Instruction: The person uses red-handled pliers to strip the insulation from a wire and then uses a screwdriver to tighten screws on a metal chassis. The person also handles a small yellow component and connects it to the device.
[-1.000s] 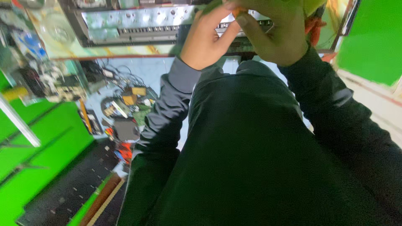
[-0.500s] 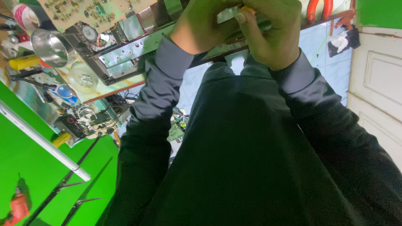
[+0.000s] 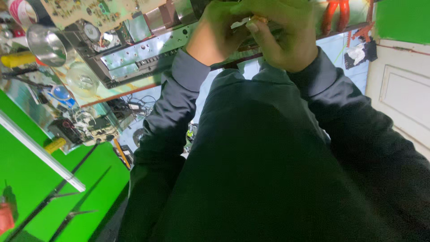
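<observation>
Your view has swung down a little, yet your left hand (image 3: pixel 215 33) and right hand (image 3: pixel 282 36) stay together, pinching a small pale part (image 3: pixel 242 22) just above the metal chassis (image 3: pixel 134 58).

Not much in the way of packaging or signs here. No screens, no boxes, no signboards that I can make out. Closest thing is a roll of tape (image 3: pixel 21 11) in the top left corner, white with a pinkish printed band. There's some blue stuff lower on the bench, too blurry to call.
</observation>
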